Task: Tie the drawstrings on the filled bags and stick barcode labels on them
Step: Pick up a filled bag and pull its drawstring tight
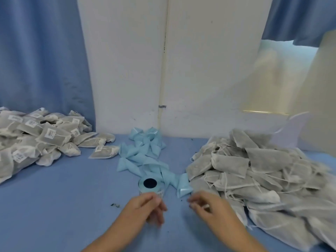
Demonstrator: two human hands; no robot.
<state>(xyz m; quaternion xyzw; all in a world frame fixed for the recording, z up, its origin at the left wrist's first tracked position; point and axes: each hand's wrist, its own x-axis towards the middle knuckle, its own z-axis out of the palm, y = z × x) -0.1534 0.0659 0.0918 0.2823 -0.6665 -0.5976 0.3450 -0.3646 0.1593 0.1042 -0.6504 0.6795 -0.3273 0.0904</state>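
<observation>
Head view. Left hand (pixel 145 209) is hovering over the near middle of the worktop (pixel 54 206), just this side of the label roll (pixel 150 186). Its fingers are curling downward and blurring, so can't tell whether they are pinching anything. Right hand (pixel 209 209) is hanging beside it, apart from it, with fingers bunching inward toward the left hand. A small white bit is showing at the fingertips, but blur is hiding what it is; can't tell if it is holding.

Label roll is lying flat in the middle of the worktop, dark core hole facing up, white labels showing on its near side. Blue backing strip (pixel 143 153) is trailing from the roll in crumpled folds toward the far edge, ending against the white wall (pixel 127 70).

Unlabelled bags (pixel 254 171) are piling over the whole right side of the worktop, from the far edge down to the near right corner. They are grey and filled, with white drawstrings lying loose; the nearest ones are sitting just beside the right wrist. Labelled bags (pixel 36 140) are heaping at the far left edge, barcode labels facing up on several. A single labelled bag (pixel 104 151) is lying apart, between that heap and the backing strip.

Dark crumbs (pixel 115 205) are sitting on the worktop just left of the left hand. Blue curtain (pixel 36 51) is hanging behind the far left corner.
</observation>
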